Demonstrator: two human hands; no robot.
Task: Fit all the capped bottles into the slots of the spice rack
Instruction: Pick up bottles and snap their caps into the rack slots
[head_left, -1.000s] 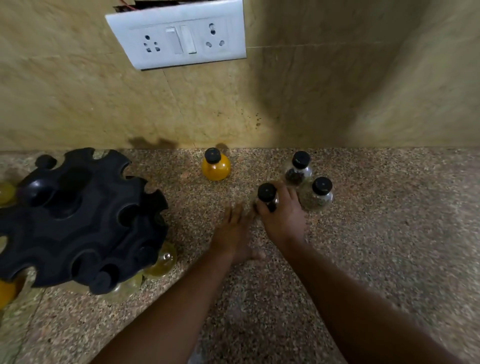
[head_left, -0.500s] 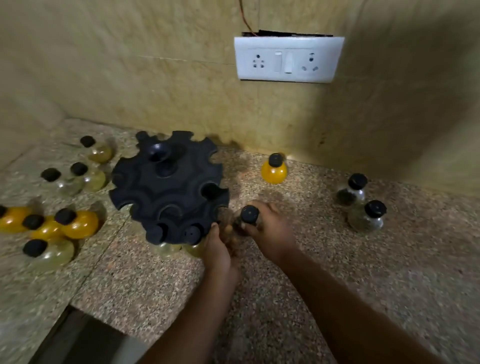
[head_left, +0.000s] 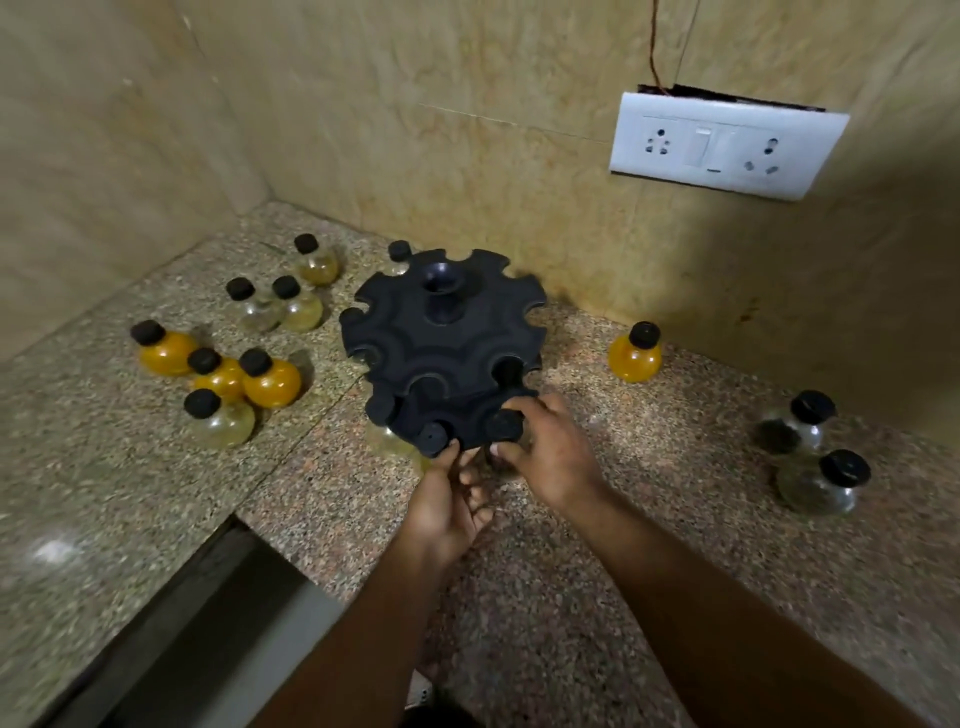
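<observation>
A black round spice rack (head_left: 441, 343) with notched slots stands on the granite counter (head_left: 597, 597). My right hand (head_left: 550, 457) grips a black-capped bottle (head_left: 504, 425) at a slot on the rack's near edge. My left hand (head_left: 447, 499) touches the rack's lower rim beside another capped bottle (head_left: 432, 435) that sits in a slot. Several loose bottles stand left of the rack, some orange (head_left: 270, 379), some pale (head_left: 221, 421). An orange bottle (head_left: 635, 353) stands to the right, and two clear ones (head_left: 795, 423) (head_left: 826, 483) farther right.
A tiled wall corner closes the back and left. A white switch and socket plate (head_left: 727, 145) hangs on the wall at the right. The counter has a step edge and a dark gap (head_left: 208, 623) at the lower left.
My right hand carried a bottle from the group at the right over to the rack's near edge. My left hand moved up to the rack. The view swung left, showing the bottles left of the rack.
</observation>
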